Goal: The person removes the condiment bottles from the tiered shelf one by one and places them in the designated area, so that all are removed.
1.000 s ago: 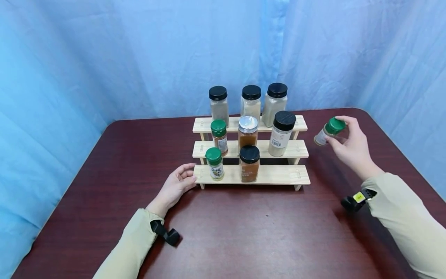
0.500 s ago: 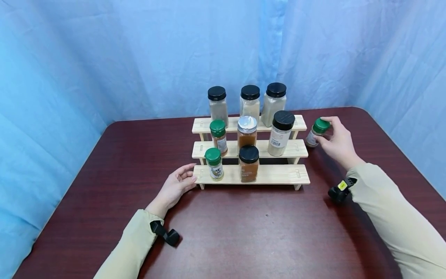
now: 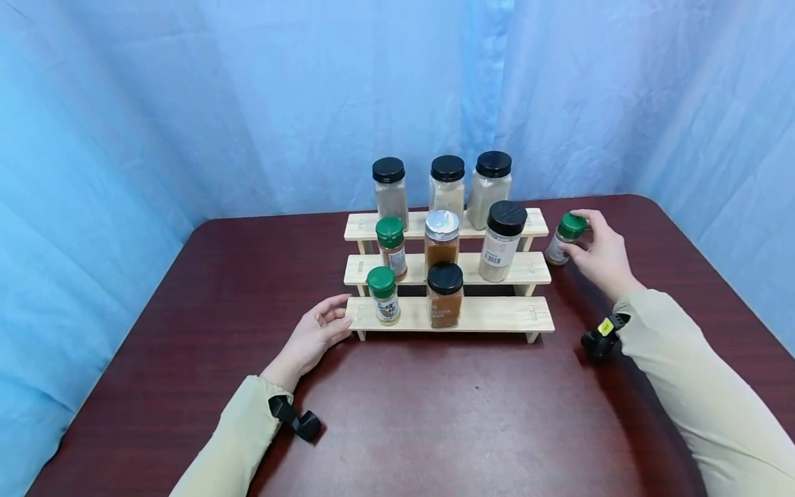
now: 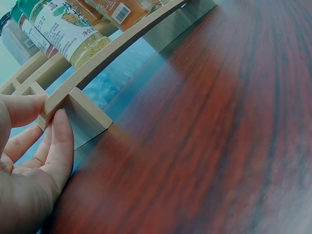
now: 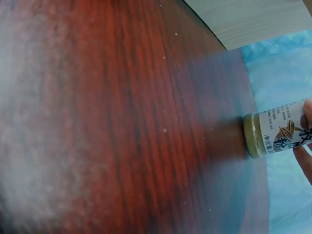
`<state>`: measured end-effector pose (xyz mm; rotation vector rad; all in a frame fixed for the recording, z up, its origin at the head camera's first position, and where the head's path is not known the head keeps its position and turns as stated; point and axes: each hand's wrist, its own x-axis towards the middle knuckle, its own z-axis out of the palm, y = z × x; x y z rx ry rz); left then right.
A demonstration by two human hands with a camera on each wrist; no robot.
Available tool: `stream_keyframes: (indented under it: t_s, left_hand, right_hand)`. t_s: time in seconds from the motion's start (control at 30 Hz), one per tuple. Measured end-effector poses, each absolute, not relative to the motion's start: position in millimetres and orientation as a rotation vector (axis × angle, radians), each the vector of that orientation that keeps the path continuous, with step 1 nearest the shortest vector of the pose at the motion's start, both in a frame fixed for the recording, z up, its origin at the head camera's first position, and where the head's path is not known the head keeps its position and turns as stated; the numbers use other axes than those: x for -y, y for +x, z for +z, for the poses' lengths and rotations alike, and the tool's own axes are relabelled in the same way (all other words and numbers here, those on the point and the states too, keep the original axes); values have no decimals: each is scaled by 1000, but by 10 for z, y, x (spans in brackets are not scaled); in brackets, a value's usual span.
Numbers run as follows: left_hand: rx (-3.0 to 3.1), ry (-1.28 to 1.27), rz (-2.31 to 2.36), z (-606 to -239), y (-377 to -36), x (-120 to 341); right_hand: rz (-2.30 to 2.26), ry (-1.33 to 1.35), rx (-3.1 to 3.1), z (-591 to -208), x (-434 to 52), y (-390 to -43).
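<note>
At the right of the stepped wooden spice rack (image 3: 497, 315), my right hand (image 3: 604, 257) grips a small green-capped spice jar (image 3: 557, 250) by its upper part. The right wrist view shows the jar's printed label (image 5: 283, 127) and its base close to the tabletop; whether it touches, I cannot tell. My left hand (image 3: 313, 337) pinches the left end of the lowest shelf, thumb (image 4: 27, 108) above and fingers below. On that shelf stand a green-capped jar (image 3: 386, 308) and a black-lidded jar of orange-brown powder (image 3: 445, 310), with bare board to their right.
The middle shelf carries a green-capped jar (image 3: 393, 259), a silver-topped jar (image 3: 442, 248) and a black-lidded shaker (image 3: 499, 255). Three black-lidded jars, one of them pale (image 3: 489, 200), stand on the top shelf. Blue curtains (image 3: 348, 103) hang behind the dark red table (image 3: 435, 407).
My right hand has moved left with the green-capped jar, which has come lower and more upright beside the rack. It barely moves over the last half second. My left hand stays on the shelf end.
</note>
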<state>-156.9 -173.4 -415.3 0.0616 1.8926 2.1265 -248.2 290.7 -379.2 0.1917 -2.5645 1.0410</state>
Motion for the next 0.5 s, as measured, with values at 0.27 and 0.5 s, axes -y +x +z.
stream_keyframes:
  t_s: [0.27, 0.5]
  left_hand:
    - [-1889, 66, 2127, -4153, -1579, 1721]
    - [-1893, 71, 2135, -4161, -1571, 1727]
  right_hand:
    - [939, 241, 2630, -3790, -2986, -2521]
    - [899, 258, 2704, -3774, -3003, -2549]
